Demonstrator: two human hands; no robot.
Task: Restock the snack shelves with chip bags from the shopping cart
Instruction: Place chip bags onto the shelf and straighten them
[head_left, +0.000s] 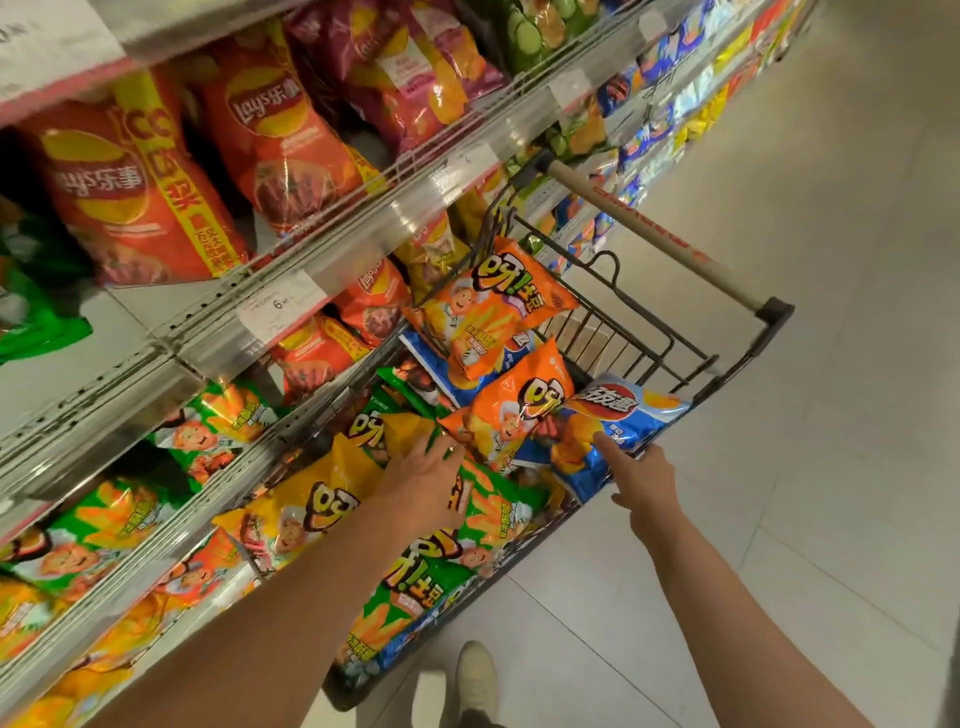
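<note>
shopping cart (691, 358) heaped with chip bags (498, 322), so most restocking left. left hand (423, 480) curling round a green bag (488, 509) in the pile. right hand (647, 480) spread, one finger touching a blue bag (631, 415). snack shelves (291, 306) mostly stocked.

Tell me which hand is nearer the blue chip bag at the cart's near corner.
Right. The right hand has its forefinger touching the blue chip bag; the left hand is farther left, on the yellow bag.

Glossy crinkled plastic chip bags (511, 415), dark wire-metal cart (649, 332) — handle (649, 228) perhaps wood.
</note>
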